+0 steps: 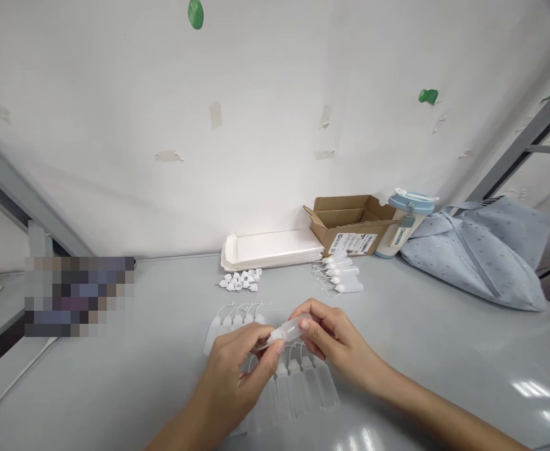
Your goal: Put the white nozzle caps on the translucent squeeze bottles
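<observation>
Between my two hands a small translucent squeeze bottle (294, 328) lies tilted above the table. My left hand (240, 363) pinches its white cap end with thumb and fingers. The bottle's body is gripped by my right hand (334, 338), its fingers closed around the base. Below my hands several clear bottles (303, 388) with white necks and thin strap-like tips lie in a row, partly hidden by my left hand. Behind that hand sits another group of bottles (213, 332). Farther back is a small pile of white caps (240, 280).
More bottles (345, 275) lie at the back right, before an open cardboard box (350, 235). Left of the box is a stack of white envelopes (275, 247). A blue-lidded cup (401, 225) and a light blue cloth bag (477, 257) stand at right. A cable (16, 382) crosses the left side.
</observation>
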The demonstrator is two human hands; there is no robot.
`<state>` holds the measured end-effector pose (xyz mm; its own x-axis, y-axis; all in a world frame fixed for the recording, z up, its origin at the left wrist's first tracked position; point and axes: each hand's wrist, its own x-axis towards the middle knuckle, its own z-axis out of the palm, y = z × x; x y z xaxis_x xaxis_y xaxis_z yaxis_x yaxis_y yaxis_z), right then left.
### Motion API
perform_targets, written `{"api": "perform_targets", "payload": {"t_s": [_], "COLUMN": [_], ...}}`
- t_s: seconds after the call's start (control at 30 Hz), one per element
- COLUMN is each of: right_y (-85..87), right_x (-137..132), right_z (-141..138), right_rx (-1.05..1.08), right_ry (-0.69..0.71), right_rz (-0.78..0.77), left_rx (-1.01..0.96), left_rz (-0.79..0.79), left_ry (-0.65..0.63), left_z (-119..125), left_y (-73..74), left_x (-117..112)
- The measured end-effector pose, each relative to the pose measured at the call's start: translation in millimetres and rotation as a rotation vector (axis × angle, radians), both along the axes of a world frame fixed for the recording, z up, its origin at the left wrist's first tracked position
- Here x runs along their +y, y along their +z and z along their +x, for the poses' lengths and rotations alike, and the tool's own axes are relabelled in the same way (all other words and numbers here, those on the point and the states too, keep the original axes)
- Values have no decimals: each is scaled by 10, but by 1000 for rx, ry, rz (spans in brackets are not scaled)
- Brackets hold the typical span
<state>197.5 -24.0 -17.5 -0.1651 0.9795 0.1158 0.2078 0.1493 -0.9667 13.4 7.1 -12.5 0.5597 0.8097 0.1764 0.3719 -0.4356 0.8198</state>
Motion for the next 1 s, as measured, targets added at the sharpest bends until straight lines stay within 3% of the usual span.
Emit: {"api": "perform_targets", "payload": {"t_s": [0.2,0.3,0.53,0.6,0.7,0.77,0.87,1.0], "right_y": [8,20,82,69,28,24,79,163], "right_x": [-23,-23,-1,0,-4,-12,-31,-47], "right_z": [9,7,35,57,77,81,82,93], "right_rx": [-251,-354,-395,-467,-627,-670,-576,-445], "right_ry": [-12,17,45,69,72,81,149,204], "right_rz": [216,281,149,264,560,648,512,242], "left_rx": [-58,-81,27,12,-40,-81,-67,-1], "left_rz": [-256,-300,128,68,-151,-255,-254,-71], "left_ry": [-48,-77,-55,-57,-78,-109,-142,-107], "left_z": [-4,-4,-13,-20,-29,-32,-33,-39], "left_y": [-1,1,-14,4,45,62,49,-1], "left_x": [-9,-12,8,22,30,23,5,-5]}}
